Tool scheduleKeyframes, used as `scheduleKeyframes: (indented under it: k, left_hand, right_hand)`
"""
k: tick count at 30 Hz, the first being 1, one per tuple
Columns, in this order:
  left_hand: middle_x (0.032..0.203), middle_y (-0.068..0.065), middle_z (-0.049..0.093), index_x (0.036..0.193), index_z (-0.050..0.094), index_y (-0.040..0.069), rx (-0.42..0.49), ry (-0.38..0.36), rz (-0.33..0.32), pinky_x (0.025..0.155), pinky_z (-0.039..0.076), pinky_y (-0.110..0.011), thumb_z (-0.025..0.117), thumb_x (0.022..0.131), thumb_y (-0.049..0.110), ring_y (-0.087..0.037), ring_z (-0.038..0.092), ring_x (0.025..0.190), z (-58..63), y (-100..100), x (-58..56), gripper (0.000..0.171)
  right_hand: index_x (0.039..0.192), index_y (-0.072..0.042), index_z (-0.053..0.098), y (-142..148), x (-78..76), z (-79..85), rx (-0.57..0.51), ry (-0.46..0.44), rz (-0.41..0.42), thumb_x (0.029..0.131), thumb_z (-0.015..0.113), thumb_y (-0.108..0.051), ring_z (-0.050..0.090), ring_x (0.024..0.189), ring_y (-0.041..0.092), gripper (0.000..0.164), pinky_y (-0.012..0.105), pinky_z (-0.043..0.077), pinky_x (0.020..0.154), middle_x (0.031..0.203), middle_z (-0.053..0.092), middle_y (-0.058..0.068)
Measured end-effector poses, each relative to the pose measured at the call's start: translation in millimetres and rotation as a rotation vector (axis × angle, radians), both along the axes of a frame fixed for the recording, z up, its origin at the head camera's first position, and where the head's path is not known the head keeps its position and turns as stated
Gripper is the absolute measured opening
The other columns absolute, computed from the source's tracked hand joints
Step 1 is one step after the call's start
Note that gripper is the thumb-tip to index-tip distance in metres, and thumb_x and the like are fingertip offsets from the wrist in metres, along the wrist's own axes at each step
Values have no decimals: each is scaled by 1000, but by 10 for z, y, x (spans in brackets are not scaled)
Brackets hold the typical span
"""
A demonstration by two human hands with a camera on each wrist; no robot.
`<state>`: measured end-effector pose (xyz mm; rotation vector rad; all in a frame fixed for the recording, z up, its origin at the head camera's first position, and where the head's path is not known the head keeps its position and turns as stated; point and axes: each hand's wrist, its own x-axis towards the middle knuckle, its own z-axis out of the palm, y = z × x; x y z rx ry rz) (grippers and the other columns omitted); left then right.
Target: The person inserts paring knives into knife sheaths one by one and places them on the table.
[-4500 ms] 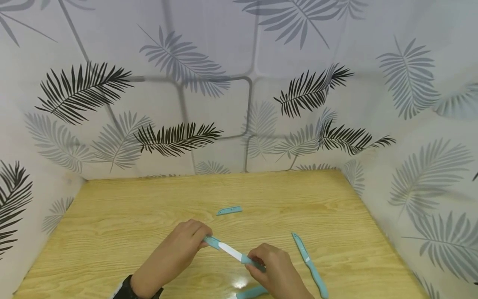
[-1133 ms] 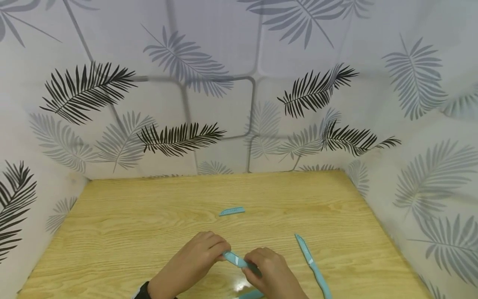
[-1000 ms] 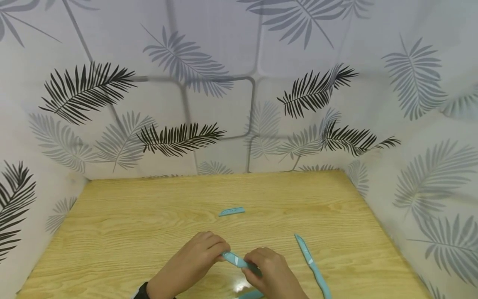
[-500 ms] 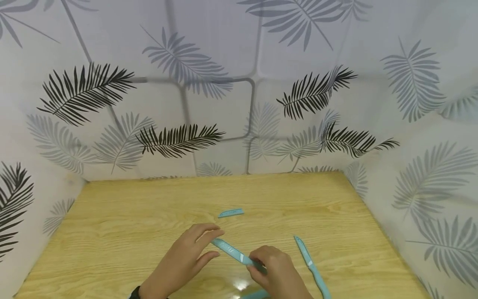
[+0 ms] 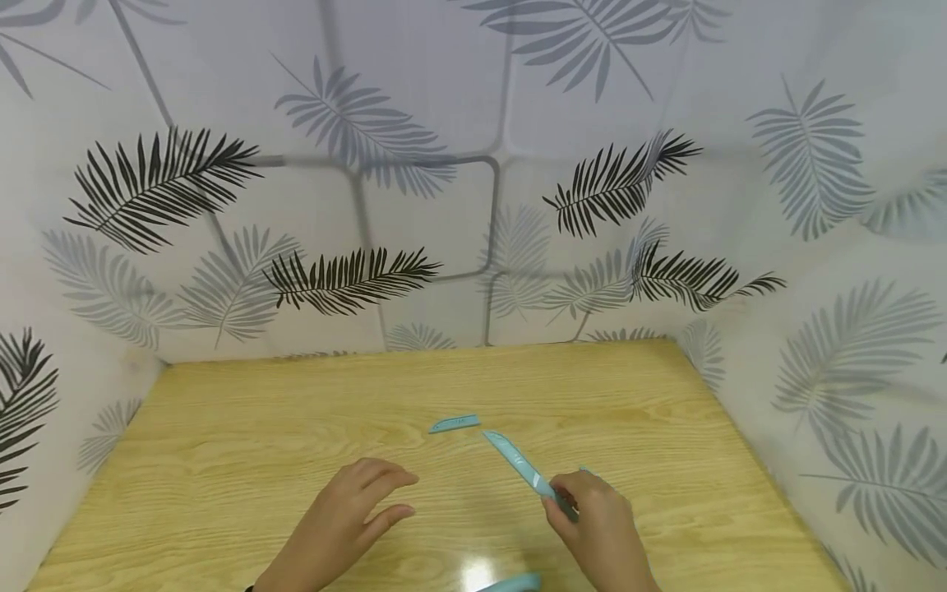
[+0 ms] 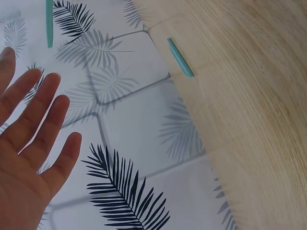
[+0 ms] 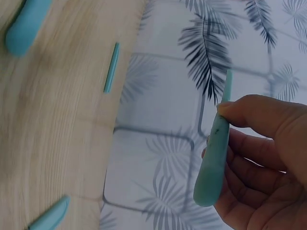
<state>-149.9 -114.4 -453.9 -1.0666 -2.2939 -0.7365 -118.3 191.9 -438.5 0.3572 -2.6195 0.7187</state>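
My right hand (image 5: 595, 522) grips the dark-shaded handle of a light-blue knife (image 5: 543, 485), held above the table. A light-blue sheath (image 5: 514, 456) covers its blade, leaving a white sliver near the handle. In the right wrist view, thumb and fingers pinch the knife handle (image 7: 213, 167). My left hand (image 5: 340, 514) hovers to the left, holding nothing, with thumb and fingers spread apart. The left wrist view shows those straight fingers (image 6: 41, 110). A loose light-blue sheath (image 5: 455, 423) lies on the table beyond both hands.
Another light-blue knife handle (image 5: 518, 584) shows at the bottom edge of the head view. Behind my right hand lies a second sheathed knife, mostly hidden, its tip (image 7: 53, 213) visible in the right wrist view. Patterned cloth (image 5: 414, 205) borders the wooden table (image 5: 296, 411).
The bare white blade seen earlier has gone into its sheath. My left hand has let go of the sheath and drawn back left; my right hand has carried the knife to the right.
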Motion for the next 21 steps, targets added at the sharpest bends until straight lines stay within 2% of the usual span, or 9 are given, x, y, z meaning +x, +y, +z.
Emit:
scheduleKeyframes:
  k: [4, 9, 14, 21]
  left_hand:
    - [109, 11, 57, 110, 64, 19, -8, 9, -3, 82, 48, -32, 65, 87, 28, -9, 52, 101, -18, 5, 12, 25]
    - [109, 13, 57, 107, 65, 19, -15, -33, 19, 81, 48, -30, 64, 88, 27, -7, 52, 100, -36, 2, 37, 20]
    - [107, 13, 57, 106, 65, 19, -23, -67, 32, 80, 49, -30, 62, 89, 27, -6, 52, 99, -65, 9, 49, 19]
    - [106, 14, 58, 105, 65, 19, -47, -64, 51, 79, 49, -33, 61, 90, 29, -6, 53, 97, -94, 6, 58, 18]
  right_hand:
    - [82, 0, 67, 192, -12, 32, -4, 27, -88, 71, 77, -4, 61, 65, 12, 16, 20, 51, 56, 76, 63, 3]
    - [83, 2, 67, 447, -8, 54, -2, 45, -193, 71, 77, -5, 60, 64, 15, 17, 27, 53, 55, 74, 62, 4]
    - [85, 6, 67, 677, 43, 22, -4, -36, -270, 76, 74, -9, 62, 64, 20, 19, 33, 54, 55, 73, 63, 6]
    - [90, 8, 65, 949, 105, -144, -2, -202, -347, 80, 70, -13, 63, 66, 23, 25, 38, 54, 57, 75, 64, 9]
